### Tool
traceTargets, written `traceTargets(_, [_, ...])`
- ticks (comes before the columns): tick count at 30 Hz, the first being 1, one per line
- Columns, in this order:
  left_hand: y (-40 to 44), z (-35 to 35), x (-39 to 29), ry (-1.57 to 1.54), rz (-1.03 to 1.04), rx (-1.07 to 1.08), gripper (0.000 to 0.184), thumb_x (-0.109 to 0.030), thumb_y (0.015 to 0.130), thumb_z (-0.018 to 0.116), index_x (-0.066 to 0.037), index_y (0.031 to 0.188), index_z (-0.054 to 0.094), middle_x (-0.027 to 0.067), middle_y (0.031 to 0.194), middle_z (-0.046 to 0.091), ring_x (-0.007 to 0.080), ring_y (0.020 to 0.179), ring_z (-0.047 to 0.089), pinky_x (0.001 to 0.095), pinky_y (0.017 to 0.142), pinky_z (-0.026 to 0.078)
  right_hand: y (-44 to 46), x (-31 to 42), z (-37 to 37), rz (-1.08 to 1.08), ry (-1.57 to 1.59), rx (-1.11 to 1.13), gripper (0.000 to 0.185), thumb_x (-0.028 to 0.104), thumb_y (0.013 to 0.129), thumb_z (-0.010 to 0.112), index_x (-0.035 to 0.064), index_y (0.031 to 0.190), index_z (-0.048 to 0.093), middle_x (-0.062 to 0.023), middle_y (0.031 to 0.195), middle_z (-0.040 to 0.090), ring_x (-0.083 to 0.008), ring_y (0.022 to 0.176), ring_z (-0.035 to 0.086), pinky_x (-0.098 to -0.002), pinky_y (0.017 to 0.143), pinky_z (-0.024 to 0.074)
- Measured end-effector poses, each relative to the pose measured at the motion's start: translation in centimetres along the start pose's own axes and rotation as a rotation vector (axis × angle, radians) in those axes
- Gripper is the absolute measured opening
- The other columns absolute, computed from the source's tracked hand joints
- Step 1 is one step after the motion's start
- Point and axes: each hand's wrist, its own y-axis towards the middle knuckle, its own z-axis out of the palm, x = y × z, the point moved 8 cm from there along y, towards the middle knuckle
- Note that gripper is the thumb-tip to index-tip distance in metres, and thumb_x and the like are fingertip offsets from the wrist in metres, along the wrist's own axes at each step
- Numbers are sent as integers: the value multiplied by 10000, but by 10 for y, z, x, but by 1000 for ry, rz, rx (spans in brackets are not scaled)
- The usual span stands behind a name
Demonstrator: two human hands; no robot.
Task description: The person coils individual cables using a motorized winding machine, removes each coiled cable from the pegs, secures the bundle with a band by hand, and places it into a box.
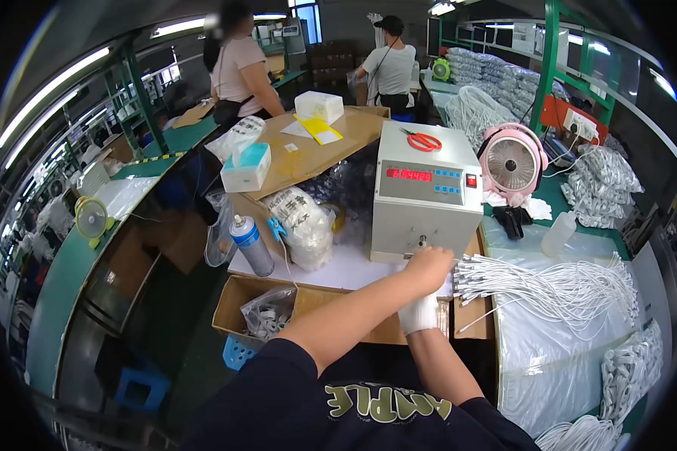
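One grey metal machine (429, 210) with red digits, left hand (430, 270) curled before it, white-gloved right hand (419, 312) likewise, grips unclear, "AMPLE" shirt (390, 404)

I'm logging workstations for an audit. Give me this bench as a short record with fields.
Station: grey machine, red display lit
On top: red-handled scissors
Left hand: at the machine's lower front; grip not clear
Right hand: white covering, partly hidden behind left forearm
Right side: pink fan, loose bundle of white cables
Left side: spray can, upright
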Motion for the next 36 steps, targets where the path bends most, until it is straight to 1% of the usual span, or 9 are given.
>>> traceTargets(8, [-32, -2, -14, -164, -33, 312, 258, -210, 903, 549, -38, 1066, 652, 176, 1004, 681, 325, 915, 656, 418, 822, 499, -42, -1, -1, 43, 206, -130, 306, 359, 989, 441, 128, 1188, 466, -11, 1081, 527, -157, 994, 532, -340, 832, 475])
traceTargets(14, [-83, -3, 0, -915, -276, 466, 279, -179, 895, 588, -36, 1132, 620, 142, 1021, 660, 231, 903, 644, 353, 834, 498, -120, 73, 36, 68, -795, 161, 188, 204, 966, 472, 57, 1068, 530, -21, 905, 590, -164, 728, 615, -317, 656, 522])
traceTargets(19, [-102, -26, -17, -480, 91, 415, 274, -167, 912, 577, -36, 1149, 618, 153, 1104, 619, 278, 995, 615, 362, 871, 487, -128, 102, 76, -349, -1940, 499, 232, 258, 878, 566, 44, 965, 589, -151, 728, 654, -319, 617, 655, -406, 579, 539])
traceTargets(23, [-125, -21, -22, -360, 256, 336, 267, -198, 915, 583, -65, 1140, 637, 133, 1122, 618, 298, 1007, 608, 371, 881, 486, -125, 85, 66, -129, -2169, 555, 230, 267, 838, 591, 69, 956, 605, -184, 752, 654, -380, 666, 641, -468, 604, 520])
traceTargets(26, [-137, -14, -14, -326, 189, 366, 271, -209, 910, 592, -79, 1143, 641, 123, 1116, 627, 302, 1007, 607, 378, 881, 487, -126, 61, 49, 154, -2010, 674, 268, 291, 835, 620, 81, 1000, 598, -161, 764, 669, -373, 691, 653, -451, 633, 523])
traceTargets(29, [-144, -22, -6, -351, 90, 204, 276, -208, 906, 602, -79, 1147, 639, 119, 1101, 635, 304, 984, 618, 377, 858, 499, -133, 59, 53, 282, -1579, 426, 306, 310, 827, 660, 70, 1006, 595, -150, 788, 673, -354, 741, 663, -415, 669, 528])
traceTargets(30, [-147, -27, -4, -362, 58, 122, 277, -207, 904, 606, -77, 1147, 639, 118, 1095, 638, 303, 974, 623, 375, 848, 504, -134, 72, 69, 1, -1659, 374, 302, 310, 818, 688, 73, 987, 606, -135, 830, 674, -332, 783, 665, -389, 688, 527])
traceTargets(33, [-161, -32, -15, -319, 122, 8, 282, -210, 905, 608, -70, 1148, 637, 116, 1080, 644, 305, 938, 636, 364, 809, 519, -129, 71, 65, -135, -1604, 453, 279, 308, 821, 683, 84, 972, 617, -131, 872, 676, -333, 802, 661, -398, 681, 524])
traceTargets(36, [-168, -11, -2, -333, 36, 47, 290, -199, 898, 619, -72, 1159, 633, 126, 1048, 652, 301, 925, 640, 357, 780, 527, -130, 57, 46, 10, -1737, 500, 257, 285, 815, 686, 103, 986, 627, -139, 870, 671, -344, 817, 654, -410, 684, 520])
